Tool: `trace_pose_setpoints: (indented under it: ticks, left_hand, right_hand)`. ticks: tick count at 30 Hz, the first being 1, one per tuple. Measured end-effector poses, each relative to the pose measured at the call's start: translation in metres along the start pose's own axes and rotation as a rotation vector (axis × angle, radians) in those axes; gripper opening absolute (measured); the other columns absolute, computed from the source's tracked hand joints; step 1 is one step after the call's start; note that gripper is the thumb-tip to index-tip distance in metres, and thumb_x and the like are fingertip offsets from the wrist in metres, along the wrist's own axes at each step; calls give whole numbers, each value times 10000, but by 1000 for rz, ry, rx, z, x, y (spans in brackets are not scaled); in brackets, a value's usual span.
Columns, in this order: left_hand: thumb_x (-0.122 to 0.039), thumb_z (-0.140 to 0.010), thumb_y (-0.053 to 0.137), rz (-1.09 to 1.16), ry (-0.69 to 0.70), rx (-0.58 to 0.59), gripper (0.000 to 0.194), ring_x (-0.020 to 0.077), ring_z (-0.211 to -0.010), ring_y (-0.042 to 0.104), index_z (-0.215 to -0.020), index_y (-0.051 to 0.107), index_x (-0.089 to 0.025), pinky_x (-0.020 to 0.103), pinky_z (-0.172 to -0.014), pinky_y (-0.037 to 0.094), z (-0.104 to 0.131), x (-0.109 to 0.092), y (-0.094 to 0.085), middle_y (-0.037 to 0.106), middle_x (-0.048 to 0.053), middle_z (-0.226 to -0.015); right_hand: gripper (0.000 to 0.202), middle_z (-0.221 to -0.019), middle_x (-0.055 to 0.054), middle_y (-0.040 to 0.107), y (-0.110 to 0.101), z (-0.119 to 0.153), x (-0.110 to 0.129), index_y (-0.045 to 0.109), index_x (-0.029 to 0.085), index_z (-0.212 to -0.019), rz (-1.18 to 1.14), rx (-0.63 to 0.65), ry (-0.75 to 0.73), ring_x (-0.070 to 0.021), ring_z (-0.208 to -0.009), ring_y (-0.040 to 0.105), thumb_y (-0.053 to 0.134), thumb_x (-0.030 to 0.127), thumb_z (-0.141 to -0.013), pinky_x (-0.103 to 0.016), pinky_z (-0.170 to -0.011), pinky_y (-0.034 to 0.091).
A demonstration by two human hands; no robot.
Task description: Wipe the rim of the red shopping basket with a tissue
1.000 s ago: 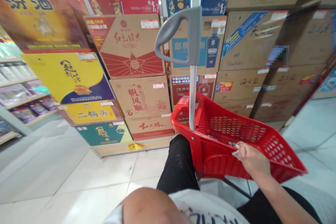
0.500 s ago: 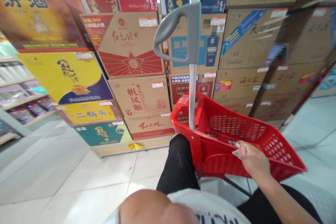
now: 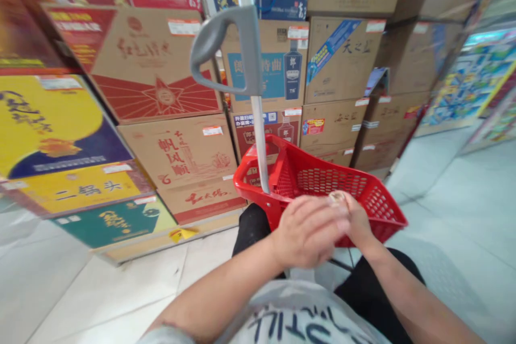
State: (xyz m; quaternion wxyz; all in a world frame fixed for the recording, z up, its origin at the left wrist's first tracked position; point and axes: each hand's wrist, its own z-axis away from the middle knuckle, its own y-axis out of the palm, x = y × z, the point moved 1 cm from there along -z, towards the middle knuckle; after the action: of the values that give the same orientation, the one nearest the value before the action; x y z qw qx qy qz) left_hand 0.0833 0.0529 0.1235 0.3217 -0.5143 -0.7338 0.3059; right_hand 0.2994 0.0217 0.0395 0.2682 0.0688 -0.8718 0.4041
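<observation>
My right hand is closed on a small crumpled whitish tissue, most of it hidden by the fingers. My left hand lies across in front, fingers stretched out, with the tips against or just beside the right hand; its palm is hidden. Both hands are above the near side of a red plastic shopping basket cart with perforated walls. The cart's metal pole rises to a grey loop handle, which neither hand touches.
Stacked cartons of liquor, among them a brown carton with a red star and a yellow carton, form a wall ahead. A yellow tag sits at the low platform edge. Tiled floor and stocked shelves lie to the right.
My left hand has come up from the bottom edge to meet the right hand. The right hand still holds the tissue. The view has turned right, showing more aisle.
</observation>
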Motion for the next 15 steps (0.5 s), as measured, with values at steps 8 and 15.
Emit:
trace_pose_setpoints:
  ticks: [8, 15]
  left_hand:
    - [-243, -912, 398, -234, -127, 74, 283, 209, -633, 548, -713, 577, -149, 365, -643, 343, -20, 34, 83, 593, 64, -636]
    - [-244, -892, 428, -246, -120, -28, 233, 187, -657, 508, -708, 552, -173, 348, -657, 297, -14, 40, 92, 551, 40, -647]
  right_hand:
    - [373, -1150, -74, 602, 16, 5, 22, 550, 234, -1209, 236, 72, -291, -201, -1005, 551, 304, 372, -966, -319, -873, 384]
    - [478, -773, -47, 657, 18, -12, 26, 649, 204, -912, 327, 180, 146, -170, -719, 583, 217, 400, -973, -276, -675, 408]
